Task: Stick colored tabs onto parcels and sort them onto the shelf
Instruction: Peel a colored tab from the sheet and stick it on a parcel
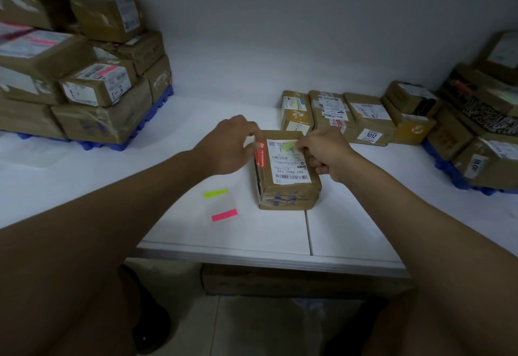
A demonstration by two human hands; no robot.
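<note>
I see a brown parcel [287, 170] lying flat on the white table [350, 221], close to the middle, with its white label [288, 161] facing up. A green tab [288, 148] lies on the upper part of this label. My right hand [326, 154] is at the right edge of the parcel; its fingers are curled and the fingertips pinch or press the green tab, but I cannot tell if the tab is already stuck down fully. My left hand [232, 142] rests at the upper left corner of the parcel, with the fingers relaxed and touching the box, gripping nothing.

On the table, just to the left of the parcel, there is a clear sheet [221, 205] with a yellow-green tab [215, 193] at its top and a pink tab [224, 215] at its bottom. Behind the parcel, a row of small parcels [347, 114] stands near the wall. At the far left, a stack of boxes [84, 75] rests on a blue pallet [134, 137], and some of them carry pink tabs. At the far right, there is another pile of boxes [476, 131], also on a blue base.
</note>
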